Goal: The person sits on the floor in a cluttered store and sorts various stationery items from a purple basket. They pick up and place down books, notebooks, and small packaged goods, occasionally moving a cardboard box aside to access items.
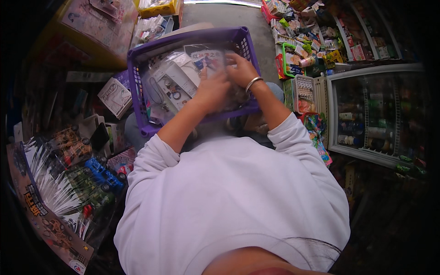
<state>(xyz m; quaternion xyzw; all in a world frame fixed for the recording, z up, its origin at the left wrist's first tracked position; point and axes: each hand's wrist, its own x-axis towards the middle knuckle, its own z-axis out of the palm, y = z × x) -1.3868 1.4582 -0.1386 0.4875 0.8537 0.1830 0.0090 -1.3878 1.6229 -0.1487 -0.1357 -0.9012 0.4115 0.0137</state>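
Observation:
A purple plastic basket (189, 33) rests across my lap, filled with small items in clear packets. My left hand (215, 89) is blurred over the middle of the basket, thumb raised, above the packets. My right hand (240, 70), with a silver bangle (253, 83) on the wrist, is at the basket's right side, fingers bent at the edge of a clear packet with a printed card (206, 56). Whether either hand grips something cannot be told. A packet with metal rings (174, 93) and a dark looped strap (156, 91) lie left of my left hand.
Left of the basket are a white box (115, 98), a blue toy truck (103, 174) and a large toy package (51, 223). To the right stand a glass-door drinks fridge (374, 70), a tub of small goods (304, 91) and shelves heaped with packaged goods (309, 48).

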